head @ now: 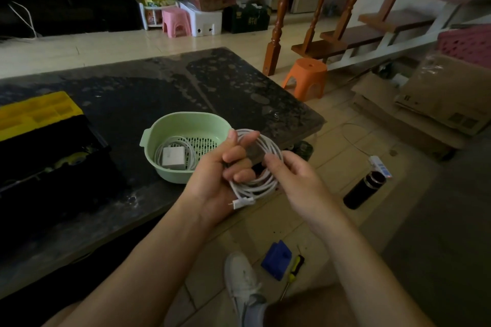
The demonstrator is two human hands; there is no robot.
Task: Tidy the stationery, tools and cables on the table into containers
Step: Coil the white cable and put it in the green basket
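A coiled white cable (261,167) is held in front of the table's near right corner. My left hand (220,175) grips one side of the coil, with the cable's plug end hanging below the palm. My right hand (295,178) pinches the coil's right side. Just left of my hands, a light green perforated basket (164,127) stands on the dark table (148,87). Inside it lie a white charger block (173,158) and another coiled white cable (174,139).
An open black toolbox (50,164) with a yellow tray (37,111) stands at the table's left. On the floor lie a blue object (276,260), a screwdriver (293,272), a black flask (364,190) and a power strip (380,166). An orange stool (305,77) stands beyond the table's right corner.
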